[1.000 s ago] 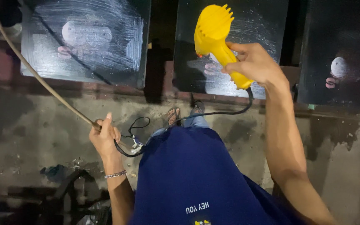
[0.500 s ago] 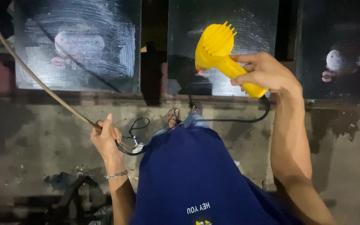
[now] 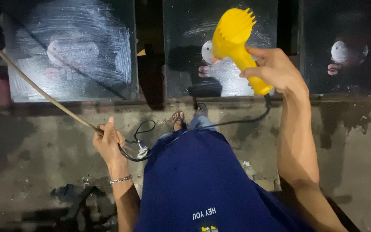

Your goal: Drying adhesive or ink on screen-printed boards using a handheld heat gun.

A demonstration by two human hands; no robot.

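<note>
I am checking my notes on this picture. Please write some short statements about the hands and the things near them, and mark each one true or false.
1. The right hand holds a yellow hair dryer. True.
2. The dryer's nozzle points at the floor behind the person. False: it points toward the middle dark panel ahead.
3. The left hand grips a cord. True.
4. The left wrist is bare. False: it wears a bracelet.
5. The person's shirt is red. False: the shirt is dark blue.

Right hand (image 3: 275,71) grips yellow blower (image 3: 237,43); left hand (image 3: 107,144) holds cord (image 3: 35,86).
</note>
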